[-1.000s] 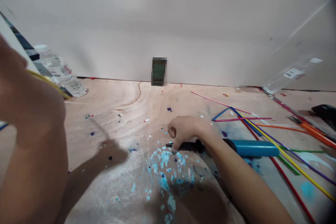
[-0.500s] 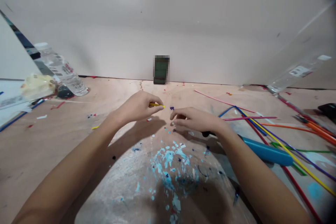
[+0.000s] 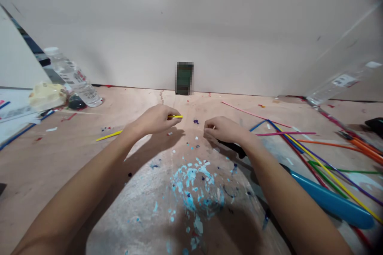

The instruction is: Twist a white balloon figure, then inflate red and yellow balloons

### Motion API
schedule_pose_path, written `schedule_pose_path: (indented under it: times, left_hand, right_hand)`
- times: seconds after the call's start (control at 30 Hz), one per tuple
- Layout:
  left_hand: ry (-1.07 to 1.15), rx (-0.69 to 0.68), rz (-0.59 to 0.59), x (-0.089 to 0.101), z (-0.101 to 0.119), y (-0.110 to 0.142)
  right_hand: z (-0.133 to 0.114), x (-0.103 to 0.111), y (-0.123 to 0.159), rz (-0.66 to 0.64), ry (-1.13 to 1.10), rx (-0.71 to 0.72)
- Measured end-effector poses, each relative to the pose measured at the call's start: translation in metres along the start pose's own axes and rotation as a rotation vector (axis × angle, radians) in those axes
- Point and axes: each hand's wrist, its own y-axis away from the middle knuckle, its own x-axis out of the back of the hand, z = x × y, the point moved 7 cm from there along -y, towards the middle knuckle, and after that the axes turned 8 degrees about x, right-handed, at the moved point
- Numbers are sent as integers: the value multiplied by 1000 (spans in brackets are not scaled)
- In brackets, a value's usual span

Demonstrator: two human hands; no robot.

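My left hand pinches a thin yellow strand, whose end shows past the fingertips. More yellow strand emerges left of the wrist, in line with it; the part between is hidden. Opposite, my right hand has its fingers curled in around the front of a long tool with a blue handle and a black part below the palm. The tool runs under my right forearm, and its tip is hidden. A small dark purple scrap lies on the table between the hands.
Coloured strands and orange-handled pliers lie on the right. Plastic bottles lean at the left and right. A dark phone-like device stands against the wall. Blue flakes litter the table.
My right hand has drawn away to the right, its fingers curling tighter; the blue handle has swung down and right. My left hand has shifted slightly left, and more yellow strand shows behind it.
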Motion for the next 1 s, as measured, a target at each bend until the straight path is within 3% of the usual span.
schedule_pose_path:
  times: [0.07, 0.17, 0.23, 0.3, 0.47, 0.53, 0.7, 0.87, 1.0]
  left_hand:
    - [7, 9, 4, -1, -3, -1]
    - [7, 6, -31, -2, -3, 0]
    - [2, -11, -93, -6, -1, 1]
    - [-11, -31, -165, -11, 2, 2]
    - [-43, -64, -261, -23, 4, 3]
    - [-67, -67, -290, -27, 4, 4]
    - [-130, -27, -339, -27, 6, 7]
    - [-136, 142, -352, -23, 3, 11]
    - [-140, 68, -262, -20, 8, 10]
  right_hand:
    - [3, 4, 4, 21, 47, -58]
    - [14, -4, 11, -101, 167, -177]
    - [14, -10, 12, -149, 180, -175]
    - [5, -8, 7, -84, 140, -114]
    - [-33, 19, 1, 318, 114, 66]
    - [-37, 17, 1, 311, 125, 65]
    - [-26, -2, -3, 135, 66, 46]
    - [-40, 7, 0, 235, -19, 117]
    - [-59, 13, 9, 281, 10, 125]
